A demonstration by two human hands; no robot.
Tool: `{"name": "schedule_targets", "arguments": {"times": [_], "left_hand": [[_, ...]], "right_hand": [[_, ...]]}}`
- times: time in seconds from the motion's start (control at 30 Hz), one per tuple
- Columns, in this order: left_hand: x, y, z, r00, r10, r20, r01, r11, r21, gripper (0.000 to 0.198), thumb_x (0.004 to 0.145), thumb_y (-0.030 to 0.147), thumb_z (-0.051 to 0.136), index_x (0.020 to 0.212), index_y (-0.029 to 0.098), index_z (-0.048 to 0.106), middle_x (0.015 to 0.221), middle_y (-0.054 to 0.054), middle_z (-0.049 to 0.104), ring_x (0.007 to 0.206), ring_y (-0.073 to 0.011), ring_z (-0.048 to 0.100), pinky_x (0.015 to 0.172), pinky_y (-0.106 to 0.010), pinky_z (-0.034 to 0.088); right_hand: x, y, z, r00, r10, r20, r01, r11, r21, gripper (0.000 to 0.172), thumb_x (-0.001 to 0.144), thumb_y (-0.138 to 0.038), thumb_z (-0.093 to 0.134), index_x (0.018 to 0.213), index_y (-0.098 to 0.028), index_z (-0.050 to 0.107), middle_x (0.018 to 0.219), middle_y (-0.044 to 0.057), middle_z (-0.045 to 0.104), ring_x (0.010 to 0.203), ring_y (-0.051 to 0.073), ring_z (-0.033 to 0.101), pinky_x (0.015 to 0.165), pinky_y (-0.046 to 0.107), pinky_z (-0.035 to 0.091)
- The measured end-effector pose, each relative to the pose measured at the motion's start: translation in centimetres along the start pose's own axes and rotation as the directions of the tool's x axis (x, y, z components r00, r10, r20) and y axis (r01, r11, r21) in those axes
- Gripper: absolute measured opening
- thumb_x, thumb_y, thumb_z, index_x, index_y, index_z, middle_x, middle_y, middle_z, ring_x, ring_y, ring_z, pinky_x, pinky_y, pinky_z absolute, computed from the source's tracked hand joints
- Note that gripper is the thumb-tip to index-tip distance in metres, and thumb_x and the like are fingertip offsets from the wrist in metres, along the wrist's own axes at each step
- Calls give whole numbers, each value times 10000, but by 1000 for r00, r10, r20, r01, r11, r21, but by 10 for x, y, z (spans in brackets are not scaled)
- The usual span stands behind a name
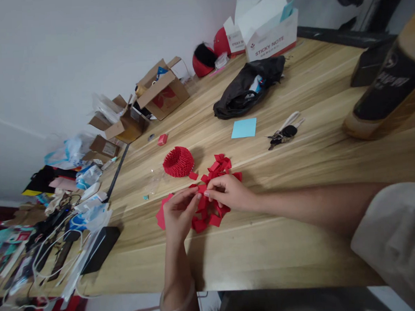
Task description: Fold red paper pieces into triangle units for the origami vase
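Two bare hands meet over the bench, and taking them as the centre of a clock, the nearest things are all red. The left hand and the right hand face each other, each grip drawn almost closed, thumb to forefinger, on one small red piece; its exact shape is too small and covered to tell. Folded red pieces lie loosely heaped below and around the fingers, spreading towards one o'clock and six o'clock. Flat red paper shows just beside the left hand, at eight o'clock.

At eleven o'clock, near the heap, stands a round red bowl of many pointed units, with a little red block farther out along that line. A light-blue square sheet lies at one o'clock, a crumpled black bag beyond it. Keys rest at two o'clock, and a large bottle stands well apart, also at two.
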State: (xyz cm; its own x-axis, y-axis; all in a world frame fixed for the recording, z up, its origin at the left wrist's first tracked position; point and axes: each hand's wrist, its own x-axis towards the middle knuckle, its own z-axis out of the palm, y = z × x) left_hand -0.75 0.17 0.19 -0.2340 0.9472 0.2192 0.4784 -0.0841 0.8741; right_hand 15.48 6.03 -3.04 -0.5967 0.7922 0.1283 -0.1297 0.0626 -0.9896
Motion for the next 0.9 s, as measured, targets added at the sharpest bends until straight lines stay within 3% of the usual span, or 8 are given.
{"name": "schedule_targets", "arguments": {"times": [0.3, 0.4, 0.67, 0.9], "left_hand": [[1, -2, -1, 999, 32, 22, -33, 998, 54, 176, 710, 252, 751, 874, 190, 764, 884, -70, 734, 801, -175, 687, 720, -266, 572], [0, -4, -3, 997, 42, 57, -48, 993, 109, 184, 741, 275, 731, 897, 182, 758, 888, -76, 737, 805, -183, 692, 736, -277, 568], [2, 5, 1, 964, 169, 206, -229, 919, 322, 133, 803, 238, 640, 833, 191, 760, 810, -64, 744, 736, -183, 674, 708, -282, 536], [2, 7, 1, 955, 161, 248, -245, 900, 360, 169, 816, 218, 614, 894, 195, 762, 833, -67, 750, 763, -194, 680, 728, -289, 525]], "right_hand": [[1, 2, 1, 1000, -10, 16, 10, 1000, -21, 187, 843, -136, 567, 656, -135, 565, 495, -40, 520, 469, 70, 459, 487, 199, 344], [1, 3, 1, 1000, -20, 24, 22, 999, -48, 194, 837, -152, 579, 645, -137, 558, 501, -39, 520, 474, 69, 454, 481, 197, 334], [2, 8, 2, 997, -51, 63, 59, 989, -136, 169, 814, -170, 622, 653, -127, 595, 555, -26, 540, 536, 77, 448, 502, 199, 323], [0, 8, 1, 994, -51, 92, 67, 983, -174, 160, 824, -156, 602, 669, -122, 625, 564, -19, 545, 535, 76, 439, 497, 196, 314]]}}
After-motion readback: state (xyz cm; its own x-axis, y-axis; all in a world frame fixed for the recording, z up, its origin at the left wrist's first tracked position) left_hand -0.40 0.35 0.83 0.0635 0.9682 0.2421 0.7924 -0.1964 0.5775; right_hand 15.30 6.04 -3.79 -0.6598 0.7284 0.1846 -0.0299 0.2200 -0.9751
